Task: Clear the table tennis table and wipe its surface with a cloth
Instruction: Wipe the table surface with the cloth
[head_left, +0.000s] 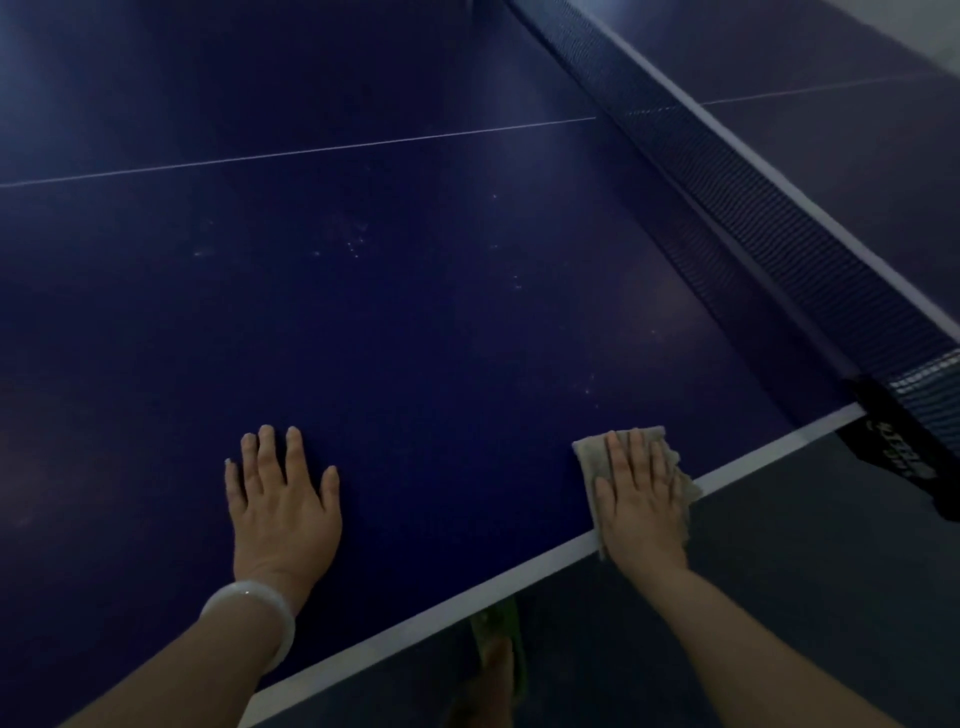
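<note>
Currently pressed flat on the dark blue table tennis table (441, 322): left hand (283, 506), fingers straight and slightly apart, palm down, holding nothing; pale rounded bangle (254, 621) on its wrist. Laid flat on the crumpled beige cloth (589, 457): right hand (641, 499), fingers straight and close together, pressing the cloth onto the surface. Cloth position: on the near edge of the table, across the white border line (415, 621), partly overhanging, near the dark mesh net (779, 228) and its black clamp post (904, 447). Faint whitish specks (356, 244) on the blue surface beyond the hands. No containers in view. Below the edge, dim and blurred: a foot on a green sandal (501, 670) on grey floor
</note>
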